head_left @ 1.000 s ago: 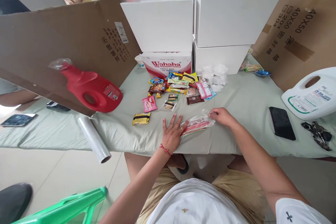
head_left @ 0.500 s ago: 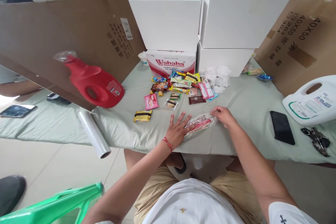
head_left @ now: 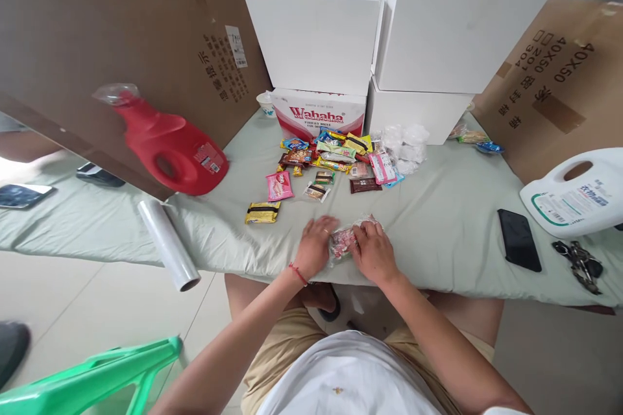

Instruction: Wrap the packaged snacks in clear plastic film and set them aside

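Observation:
A bundle in clear plastic film [head_left: 343, 243], with red-pink and some green showing through, lies near the front edge of the cloth-covered table. My left hand [head_left: 314, 249], with a red string on its wrist, is at the bundle's left side, fingers stretched out and slightly blurred. Over its right part, my right hand [head_left: 376, 251] curls its fingers onto the film and grips it. What exactly is wrapped inside cannot be made out. Just beyond are a yellow snack packet [head_left: 263, 213], a pink wafer packet [head_left: 279, 186] and a brown packet [head_left: 366, 185].
Behind lie a heap of snacks [head_left: 335, 154] and crumpled clear plastic [head_left: 403, 149], before a Wahaha carton [head_left: 318, 115] and white boxes [head_left: 438, 32]. A film roll [head_left: 169, 246] and red jug [head_left: 178, 152] stand left; a phone [head_left: 518, 240], keys [head_left: 579, 266] and white jug [head_left: 579, 194] right.
My right hand has moved left, from the film's far right end onto the bundle. My left hand has slid slightly left off it. The bundle now looks shorter, its film folded inward.

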Demonstrator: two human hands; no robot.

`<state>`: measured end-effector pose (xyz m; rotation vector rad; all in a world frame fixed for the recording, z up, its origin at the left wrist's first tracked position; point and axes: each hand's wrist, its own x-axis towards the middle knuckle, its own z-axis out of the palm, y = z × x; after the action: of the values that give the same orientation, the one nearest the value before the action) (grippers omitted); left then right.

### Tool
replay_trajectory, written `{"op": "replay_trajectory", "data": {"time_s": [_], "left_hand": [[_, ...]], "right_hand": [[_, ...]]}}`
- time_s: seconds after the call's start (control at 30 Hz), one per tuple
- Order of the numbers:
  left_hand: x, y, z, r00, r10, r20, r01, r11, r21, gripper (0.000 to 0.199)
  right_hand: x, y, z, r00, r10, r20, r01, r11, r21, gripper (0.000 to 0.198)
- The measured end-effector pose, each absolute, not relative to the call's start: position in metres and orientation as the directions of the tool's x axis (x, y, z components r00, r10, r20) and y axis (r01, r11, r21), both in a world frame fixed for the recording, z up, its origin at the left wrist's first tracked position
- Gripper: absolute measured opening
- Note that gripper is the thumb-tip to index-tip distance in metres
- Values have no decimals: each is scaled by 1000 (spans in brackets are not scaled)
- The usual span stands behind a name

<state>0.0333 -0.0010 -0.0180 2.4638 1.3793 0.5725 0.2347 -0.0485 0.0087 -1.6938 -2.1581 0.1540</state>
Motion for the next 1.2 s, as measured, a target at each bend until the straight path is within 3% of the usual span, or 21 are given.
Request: {"op": "replay_trajectory", "data": {"time_s": [0.07, 0.13, 0.3, 0.43, 0.53, 0.6, 0.7, 0.9, 1.03, 1.1, 1.2], "left_hand": [[27, -4, -22, 211, 937, 278, 816, -325, 478, 48], [28, -10, -21, 58, 956, 288, 857, -195, 477, 36], [43, -29, 0, 220, 957, 192, 886, -278, 370, 21], [43, -31, 21, 208, 978, 32, 840, -195, 506, 16], [42, -24, 32, 125, 977, -171, 658, 47, 751, 20], [49, -17, 37, 74, 935, -348, 371, 298, 880, 27], [67, -7, 38, 120, 851, -512, 37, 511, 859, 32], [98, 3, 30, 152, 843, -516, -116, 534, 837, 18], [100, -6, 27, 119, 872, -475, -188, 490, 851, 10], [100, -11, 26, 108, 886, -452, -227, 464, 856, 28], [98, -14, 26, 148, 883, -445, -313, 468, 826, 79]], "right_hand": [[239, -57, 8, -221, 951, 216, 913, 279, -298, 43], [242, -62, 7, -230, 957, 180, 919, 274, -283, 48], [242, -65, 5, -223, 964, 144, 926, 256, -279, 50], [242, -65, 6, -225, 963, 147, 924, 259, -282, 49], [242, -65, 7, -215, 967, 133, 927, 245, -282, 50], [241, -65, 7, -204, 970, 132, 931, 234, -281, 49], [239, -64, 5, -192, 968, 159, 934, 230, -273, 46], [239, -61, -7, -183, 956, 230, 907, 255, -336, 47], [244, -66, -21, -200, 927, 317, 846, 326, -421, 63], [247, -69, -25, -234, 912, 336, 827, 369, -424, 68], [249, -73, -27, -302, 901, 312, 835, 408, -369, 62]]}}
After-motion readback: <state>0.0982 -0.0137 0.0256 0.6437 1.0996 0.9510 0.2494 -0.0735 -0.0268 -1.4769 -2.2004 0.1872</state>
